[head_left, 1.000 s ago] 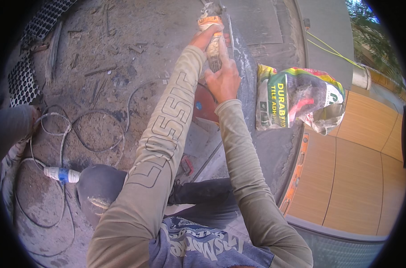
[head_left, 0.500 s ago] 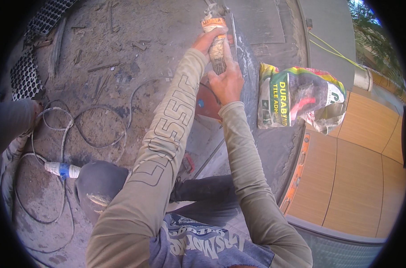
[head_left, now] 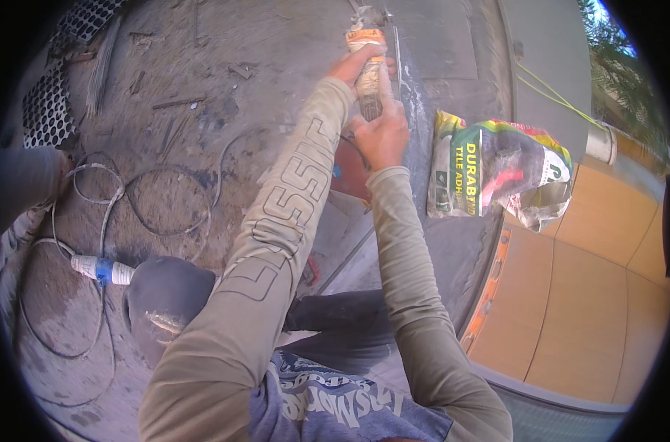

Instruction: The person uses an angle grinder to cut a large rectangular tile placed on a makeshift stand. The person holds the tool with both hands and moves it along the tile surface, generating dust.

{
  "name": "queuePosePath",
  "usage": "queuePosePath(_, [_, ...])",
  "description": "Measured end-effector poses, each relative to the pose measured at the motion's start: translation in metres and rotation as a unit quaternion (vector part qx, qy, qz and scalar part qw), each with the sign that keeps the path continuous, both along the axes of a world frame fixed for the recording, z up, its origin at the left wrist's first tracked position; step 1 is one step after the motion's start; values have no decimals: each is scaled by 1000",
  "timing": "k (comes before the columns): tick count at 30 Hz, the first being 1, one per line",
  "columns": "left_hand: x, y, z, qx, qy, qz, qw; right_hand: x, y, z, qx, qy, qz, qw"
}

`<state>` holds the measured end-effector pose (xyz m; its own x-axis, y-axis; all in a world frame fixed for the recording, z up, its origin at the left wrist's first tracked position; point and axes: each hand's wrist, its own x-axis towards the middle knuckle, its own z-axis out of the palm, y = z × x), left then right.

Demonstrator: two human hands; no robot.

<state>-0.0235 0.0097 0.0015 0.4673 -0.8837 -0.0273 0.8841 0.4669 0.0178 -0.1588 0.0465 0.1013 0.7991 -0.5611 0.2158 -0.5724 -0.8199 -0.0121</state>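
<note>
Out at the top middle, both of my arms stretch forward to a dust-caked angle grinder [head_left: 369,79] with an orange band near its head. My left hand [head_left: 353,66] is wrapped round its body just behind that band. Farther back, my right hand [head_left: 383,136] grips the rear part, one finger lying along the casing. The grinder's head is at the edge of a grey slab [head_left: 412,110]. Its disc does not show clearly, and dust haze hangs about it.
An opened bag of tile adhesive [head_left: 460,173] lies right of the slab edge. An orange spirit level [head_left: 488,291] rests by wood-look panels [head_left: 582,295]. Looped cable [head_left: 99,180] with a blue-and-white connector [head_left: 103,270] lies left, near another person's leg [head_left: 26,188] and perforated sheets [head_left: 49,107].
The grinder and both hands have shifted slightly to the right. My grip looks the same, and the haze over the ground seems thicker.
</note>
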Motion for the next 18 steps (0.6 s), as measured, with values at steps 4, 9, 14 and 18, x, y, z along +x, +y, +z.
queuePosePath(4, [2,-2,1,6,-1,-3,1000,2,3,1,-4,-6,0,1000])
queuePosePath(9, [-3,-2,0,-4,18,6,1000,-1,6,2,-1,-5,3,1000])
queuePosePath(14, [-7,-3,-1,6,8,12,1000,-5,9,2,4,-15,1,1000])
queuePosePath(18, [-8,-3,-1,3,14,19,1000,-6,8,1,14,-19,5,1000])
